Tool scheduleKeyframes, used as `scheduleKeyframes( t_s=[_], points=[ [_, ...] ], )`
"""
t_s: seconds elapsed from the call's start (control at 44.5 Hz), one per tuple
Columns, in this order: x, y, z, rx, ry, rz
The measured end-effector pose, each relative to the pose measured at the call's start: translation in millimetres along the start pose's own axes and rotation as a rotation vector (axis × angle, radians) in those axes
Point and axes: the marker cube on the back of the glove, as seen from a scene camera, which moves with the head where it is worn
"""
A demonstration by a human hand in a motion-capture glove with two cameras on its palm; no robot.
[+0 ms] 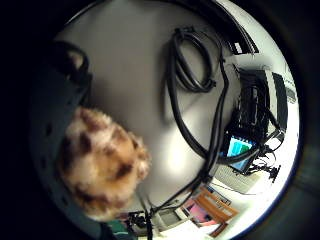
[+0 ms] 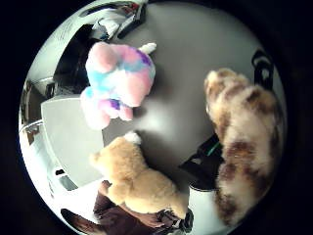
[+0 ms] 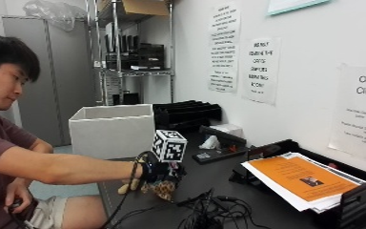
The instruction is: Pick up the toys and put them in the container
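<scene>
My gloved right hand (image 3: 152, 171) reaches out over the dark table (image 3: 234, 195) and grips a brown-and-white spotted plush toy (image 3: 163, 189), which hangs under the palm. The same spotted plush (image 2: 244, 142) fills one side of both palm views, close against the palm (image 1: 100, 160). A tan plush toy (image 2: 137, 178) lies on the table beside it, and shows just left of the hand in the outside view (image 3: 130, 184). A pink-and-blue plush toy (image 2: 117, 78) lies further off, by the white container (image 3: 113, 131). The container stands open-topped near the table's left end.
A tangle of black cables (image 3: 208, 214) lies on the table in front of the hand, also seen as cable loops (image 1: 192, 65). A black paper tray with an orange sheet (image 3: 297, 179) stands at the right. Black trays (image 3: 186, 113) and a tissue box (image 3: 224, 131) line the wall.
</scene>
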Motion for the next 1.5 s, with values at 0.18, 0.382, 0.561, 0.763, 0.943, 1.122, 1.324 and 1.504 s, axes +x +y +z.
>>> scheduleKeyframes(
  t_s=[0.18, 0.382, 0.561, 0.763, 0.943, 1.122, 1.324, 1.504],
  points=[
    [-18, 18, -89, 0.039, -0.038, -0.002],
    [-56, 47, -218, 0.197, 0.037, -0.033],
    [-117, 71, -310, 0.311, 0.097, -0.075],
    [-224, 73, -340, 0.349, 0.120, -0.219],
    [-346, 63, -320, 0.326, 0.125, -0.387],
    [-459, 56, -288, 0.292, 0.047, -0.583],
    [-520, 63, -263, 0.286, 0.001, -0.724],
    [-537, 59, -245, 0.207, 0.023, -0.715]
  ],
)
